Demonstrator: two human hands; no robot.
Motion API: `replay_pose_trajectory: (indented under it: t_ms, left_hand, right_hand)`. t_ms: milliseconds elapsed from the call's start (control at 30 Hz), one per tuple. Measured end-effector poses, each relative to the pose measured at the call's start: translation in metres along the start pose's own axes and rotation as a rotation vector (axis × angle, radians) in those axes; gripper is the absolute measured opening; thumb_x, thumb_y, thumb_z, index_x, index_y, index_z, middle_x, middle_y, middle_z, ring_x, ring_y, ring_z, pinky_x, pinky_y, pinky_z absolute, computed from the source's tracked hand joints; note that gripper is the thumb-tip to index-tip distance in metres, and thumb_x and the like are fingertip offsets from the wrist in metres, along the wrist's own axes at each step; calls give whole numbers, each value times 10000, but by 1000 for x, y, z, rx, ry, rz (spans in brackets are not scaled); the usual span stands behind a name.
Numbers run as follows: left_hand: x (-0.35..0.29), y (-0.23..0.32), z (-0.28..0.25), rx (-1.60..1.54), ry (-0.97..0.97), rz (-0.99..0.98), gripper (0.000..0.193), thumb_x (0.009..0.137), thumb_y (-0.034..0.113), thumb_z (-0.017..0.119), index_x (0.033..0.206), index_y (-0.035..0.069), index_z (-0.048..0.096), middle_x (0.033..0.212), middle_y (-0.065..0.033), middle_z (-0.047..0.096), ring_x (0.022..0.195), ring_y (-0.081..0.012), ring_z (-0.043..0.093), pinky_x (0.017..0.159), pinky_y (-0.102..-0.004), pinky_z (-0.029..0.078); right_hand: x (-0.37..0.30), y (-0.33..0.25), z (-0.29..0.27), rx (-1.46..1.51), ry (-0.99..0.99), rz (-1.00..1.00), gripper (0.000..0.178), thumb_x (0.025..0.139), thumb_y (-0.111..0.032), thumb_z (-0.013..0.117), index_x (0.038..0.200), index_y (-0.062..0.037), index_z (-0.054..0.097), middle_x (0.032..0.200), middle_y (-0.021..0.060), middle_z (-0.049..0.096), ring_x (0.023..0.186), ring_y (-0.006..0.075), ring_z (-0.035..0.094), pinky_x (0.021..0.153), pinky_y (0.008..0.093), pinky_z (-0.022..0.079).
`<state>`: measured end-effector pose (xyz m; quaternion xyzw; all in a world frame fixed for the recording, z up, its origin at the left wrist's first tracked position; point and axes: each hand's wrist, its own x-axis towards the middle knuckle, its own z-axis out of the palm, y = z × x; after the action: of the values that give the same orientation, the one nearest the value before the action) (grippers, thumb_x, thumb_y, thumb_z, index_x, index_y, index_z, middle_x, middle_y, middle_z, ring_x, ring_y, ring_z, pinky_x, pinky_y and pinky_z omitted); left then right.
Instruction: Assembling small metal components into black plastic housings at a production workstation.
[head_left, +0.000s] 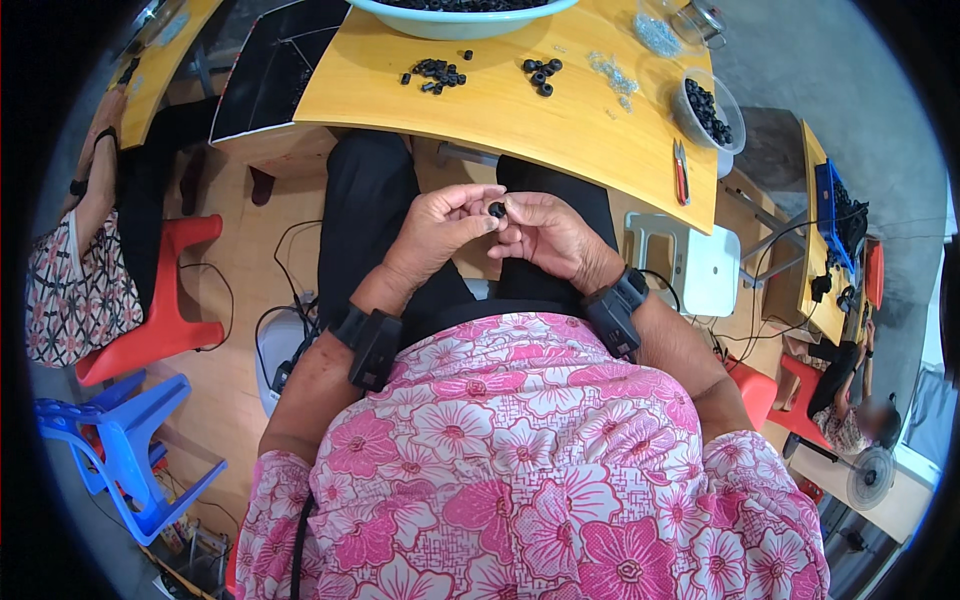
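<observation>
A small round black part (497, 210) sits between my two hands, above my lap and in front of the table edge. The thumb and fingers of my left hand (445, 225) pinch it from one side. From the other side my right hand (552, 232) grips it, with its fingers curled. On the yellow table (480, 105) lie a loose pile of black parts (437, 74) and a smaller cluster of black ring-like pieces (542, 72). Several tiny clear pieces (613, 75) are scattered to the right of them.
A pale blue basin (465, 18) of black parts stands at the far edge. On the right are a clear tub (735, 120) of black pieces, red-handled snips (682, 175) and a metal cup (700, 22). A white stool (708, 265) stands below; other people sit at both sides.
</observation>
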<state>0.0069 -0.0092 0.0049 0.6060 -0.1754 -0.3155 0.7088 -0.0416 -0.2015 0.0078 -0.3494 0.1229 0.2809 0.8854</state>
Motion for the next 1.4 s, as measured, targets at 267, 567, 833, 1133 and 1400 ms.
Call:
replay_pose_trajectory:
  t_ms: [267, 567, 833, 1133, 1400]
  left_hand:
    - [1, -1, 3, -147, -37, -85, 427, 890, 124, 632, 1271, -35, 519, 1089, -69, 622, 911, -106, 593, 811, -243, 492]
    - [1, 0, 6, -156, -43, -72, 420, 895, 141, 628, 1255, -49, 529, 1034, -45, 623, 888, -94, 578, 800, -228, 481]
    - [3, -2, 6, -112, -19, -62, 404, 897, 135, 620, 1246, -51, 536, 1016, -37, 621, 883, -86, 572, 791, -224, 481]
    - [4, -6, 6, -102, -21, -84, 417, 892, 147, 628, 1252, -40, 534, 1041, -29, 616, 902, -80, 566, 803, -224, 482]
    - [6, 0, 8, -96, -1, -105, 386, 892, 130, 622, 1244, -16, 554, 1004, -28, 630, 874, -80, 579, 797, -225, 483]
  right_hand:
    - [-1, -3, 19, -569, 103, -164, 163, 924, -130, 551, 1022, -5, 585, 875, 31, 603, 738, 90, 568, 721, 259, 513]
    - [1, -1, 19, -794, 164, -242, 141, 912, -80, 547, 1006, 19, 580, 876, 43, 610, 762, 91, 585, 705, 241, 505]
    - [3, 1, 20, -693, 151, -311, 117, 889, -60, 564, 973, 19, 588, 858, 40, 621, 760, 86, 586, 689, 239, 501]
    - [3, 2, 15, -894, 175, -308, 151, 910, -21, 490, 1034, 32, 558, 875, 53, 610, 737, 97, 602, 675, 246, 518]
    - [8, 2, 14, -677, 198, -249, 150, 917, -79, 520, 1007, 16, 592, 875, 55, 634, 751, 98, 596, 686, 252, 509]
